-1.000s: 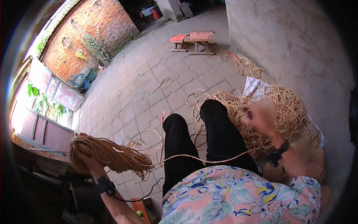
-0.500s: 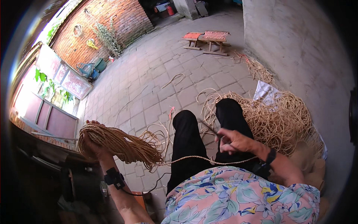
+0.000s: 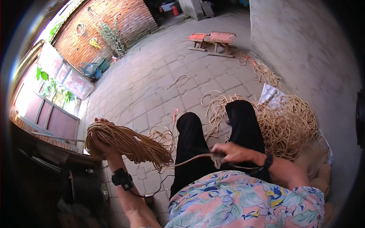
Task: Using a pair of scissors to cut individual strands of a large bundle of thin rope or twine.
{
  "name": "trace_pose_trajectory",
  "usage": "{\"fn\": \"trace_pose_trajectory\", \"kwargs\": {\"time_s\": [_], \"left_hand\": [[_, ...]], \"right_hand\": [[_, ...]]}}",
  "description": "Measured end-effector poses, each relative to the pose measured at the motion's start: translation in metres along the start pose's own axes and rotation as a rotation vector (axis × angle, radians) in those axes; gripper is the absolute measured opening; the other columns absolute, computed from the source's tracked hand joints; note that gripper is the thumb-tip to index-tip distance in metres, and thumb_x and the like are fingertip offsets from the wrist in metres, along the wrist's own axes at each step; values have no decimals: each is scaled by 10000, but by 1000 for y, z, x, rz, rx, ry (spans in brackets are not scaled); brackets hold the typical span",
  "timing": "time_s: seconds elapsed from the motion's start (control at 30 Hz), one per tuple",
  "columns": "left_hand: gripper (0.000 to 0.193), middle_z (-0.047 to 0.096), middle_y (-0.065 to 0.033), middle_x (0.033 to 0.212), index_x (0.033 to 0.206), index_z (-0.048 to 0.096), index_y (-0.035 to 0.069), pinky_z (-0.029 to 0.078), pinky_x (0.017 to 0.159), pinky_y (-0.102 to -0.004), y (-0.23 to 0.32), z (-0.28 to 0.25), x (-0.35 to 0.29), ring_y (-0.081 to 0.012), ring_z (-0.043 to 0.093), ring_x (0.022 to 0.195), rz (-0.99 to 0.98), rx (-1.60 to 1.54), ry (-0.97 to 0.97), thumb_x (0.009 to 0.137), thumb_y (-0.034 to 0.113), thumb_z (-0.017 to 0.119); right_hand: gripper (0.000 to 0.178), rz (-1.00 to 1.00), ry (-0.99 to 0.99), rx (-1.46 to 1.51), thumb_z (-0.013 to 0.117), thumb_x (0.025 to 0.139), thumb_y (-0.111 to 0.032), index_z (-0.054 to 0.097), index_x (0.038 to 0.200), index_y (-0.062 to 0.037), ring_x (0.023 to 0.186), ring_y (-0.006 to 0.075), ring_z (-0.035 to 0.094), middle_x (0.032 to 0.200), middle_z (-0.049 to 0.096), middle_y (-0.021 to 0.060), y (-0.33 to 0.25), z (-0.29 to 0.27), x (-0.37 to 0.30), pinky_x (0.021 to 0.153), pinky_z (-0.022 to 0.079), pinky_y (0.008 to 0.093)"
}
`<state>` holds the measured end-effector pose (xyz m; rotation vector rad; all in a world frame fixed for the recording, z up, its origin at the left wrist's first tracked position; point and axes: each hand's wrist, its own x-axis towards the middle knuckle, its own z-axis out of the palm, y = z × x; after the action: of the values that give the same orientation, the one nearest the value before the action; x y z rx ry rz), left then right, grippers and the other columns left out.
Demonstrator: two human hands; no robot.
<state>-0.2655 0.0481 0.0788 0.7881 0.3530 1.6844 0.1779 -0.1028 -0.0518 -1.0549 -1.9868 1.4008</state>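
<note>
A thick hank of tan twisted rope (image 3: pixel 129 146) is held out to the left, with my left hand (image 3: pixel 100 146) closed round its looped end. Its strands droop to the right toward my left knee. One rope strand (image 3: pixel 192 160) crosses my lap to my right hand (image 3: pixel 234 152), whose fingers are closed on it. Beyond the hand the strand continues toward my right wrist. Motion blurs the right fingertips, and a dark patch beside them cannot be made out.
A large tangled heap of tan cord (image 3: pixel 291 121) lies right of my knees, with a white cloth (image 3: pixel 270 95) at its far side. Two low folding stools (image 3: pixel 222 37) with woven red seats stand ahead. Loose cord (image 3: pixel 178 81) lies on the paving. A concrete wall (image 3: pixel 304 49) rises at right.
My right hand has moved slightly left and down and now grips the strand, which is lifted off my lap. My left hand and the hank have shifted slightly right.
</note>
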Motion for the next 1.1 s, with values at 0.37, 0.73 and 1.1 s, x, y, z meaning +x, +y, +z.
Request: {"fn": "trace_pose_trajectory", "kwargs": {"time_s": [0.37, 0.73, 1.1], "left_hand": [[566, 575, -126, 1132, 1371, 414, 57, 494, 893, -408, -127, 67, -52, -237, 573, 1001, -344, 125, -291, 887, 290, 592], [565, 624, -163, 1130, 1349, 423, 38, 517, 943, -416, -190, 140, -78, -283, 601, 1095, -607, 166, -51, 842, 116, 657], [572, 588, -170, 1170, 1338, 429, 38, 529, 918, -411, -192, 139, -102, -286, 610, 1049, -663, 197, -292, 809, 83, 644]], "right_hand": [[195, 395, 1255, -42, 551, 905, -120, 514, 1094, -98, 425, 82, 493, 617, 591, 17, 38, -220, -183, 387, 388, 232], [513, 112, 318, 626, 601, 913, -398, 499, 1216, 4, 929, 213, 661, 1082, 647, 182, -34, -96, -126, 840, 538, 351], [454, 80, 332, 1076, 436, 998, -487, 506, 1122, -56, 692, 73, 538, 871, 619, 92, -10, -43, -14, 618, 451, 220]]}}
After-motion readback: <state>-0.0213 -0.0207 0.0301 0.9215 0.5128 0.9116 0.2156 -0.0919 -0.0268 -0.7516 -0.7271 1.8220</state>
